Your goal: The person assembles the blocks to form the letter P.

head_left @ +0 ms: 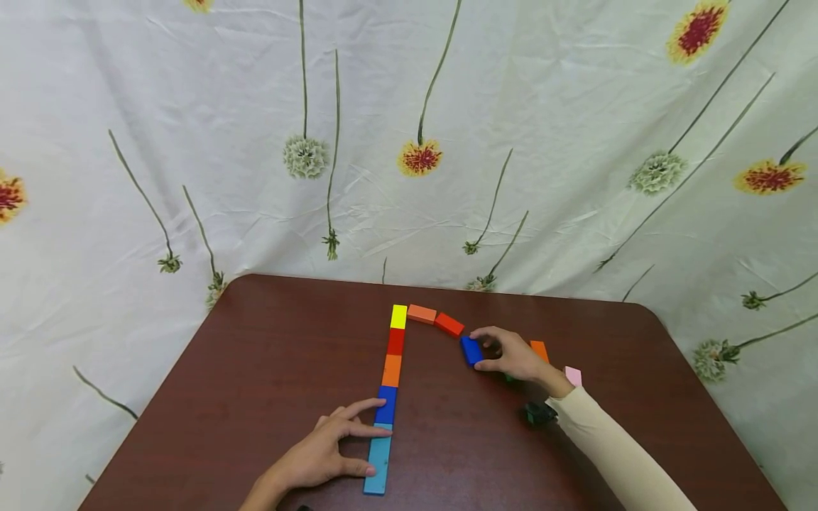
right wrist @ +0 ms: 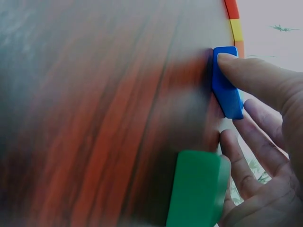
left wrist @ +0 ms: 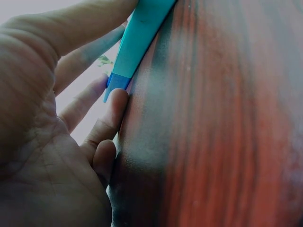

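A straight row of flat blocks runs up the table: light blue (head_left: 379, 468), blue (head_left: 388, 394), orange (head_left: 392, 370), red (head_left: 396, 342) and yellow (head_left: 399, 317). My left hand (head_left: 319, 451) lies beside its near end, thumb and extended fingers touching the light blue and blue pieces. From the yellow end, a coral block (head_left: 422, 314) and a second red block (head_left: 449, 324) curve to the right. Just past them, my right hand (head_left: 514, 355) pinches another blue block (head_left: 471, 350) between thumb and fingers. In the right wrist view, the thumb presses on this block's near face.
Beneath the right hand is a green block (right wrist: 196, 189). Behind the right wrist lie an orange block (head_left: 540, 350) and a pink block (head_left: 573, 376). A dark green piece (head_left: 532, 413) sits by the sleeve. A flowered cloth (head_left: 358, 199) hangs behind the brown table (head_left: 268, 341).
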`<state>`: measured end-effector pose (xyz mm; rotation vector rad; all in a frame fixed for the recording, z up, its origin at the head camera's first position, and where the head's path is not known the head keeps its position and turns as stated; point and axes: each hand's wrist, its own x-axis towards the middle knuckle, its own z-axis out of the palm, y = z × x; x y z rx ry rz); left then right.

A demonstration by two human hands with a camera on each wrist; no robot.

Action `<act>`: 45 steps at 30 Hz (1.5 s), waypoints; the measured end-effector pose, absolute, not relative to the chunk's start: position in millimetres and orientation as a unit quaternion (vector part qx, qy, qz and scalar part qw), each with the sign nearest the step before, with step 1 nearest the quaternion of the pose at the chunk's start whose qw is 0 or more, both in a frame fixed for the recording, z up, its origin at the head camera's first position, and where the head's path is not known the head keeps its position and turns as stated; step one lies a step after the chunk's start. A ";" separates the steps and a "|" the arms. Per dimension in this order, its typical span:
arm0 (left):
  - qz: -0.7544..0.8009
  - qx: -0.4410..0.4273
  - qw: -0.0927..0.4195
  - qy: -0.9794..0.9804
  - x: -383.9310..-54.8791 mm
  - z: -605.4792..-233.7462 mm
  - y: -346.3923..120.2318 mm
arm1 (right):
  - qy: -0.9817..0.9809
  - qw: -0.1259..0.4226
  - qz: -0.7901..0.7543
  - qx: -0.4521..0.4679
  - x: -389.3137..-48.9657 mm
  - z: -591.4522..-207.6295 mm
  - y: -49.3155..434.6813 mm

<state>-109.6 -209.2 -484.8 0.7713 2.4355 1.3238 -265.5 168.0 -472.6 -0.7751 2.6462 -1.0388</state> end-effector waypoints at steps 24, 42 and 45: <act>0.451 0.267 0.127 0.842 -109.4 -484.5 -209.3 | 0.907 0.079 -0.336 -0.239 -265.3 -473.6 158.3; 0.456 0.263 0.132 0.840 -108.5 -483.7 -210.2 | 0.916 0.035 -0.352 -0.188 -277.3 -477.0 135.7; 0.454 0.266 0.129 0.840 -108.5 -483.4 -210.1 | 0.918 0.041 -0.361 -0.156 -280.2 -474.2 128.0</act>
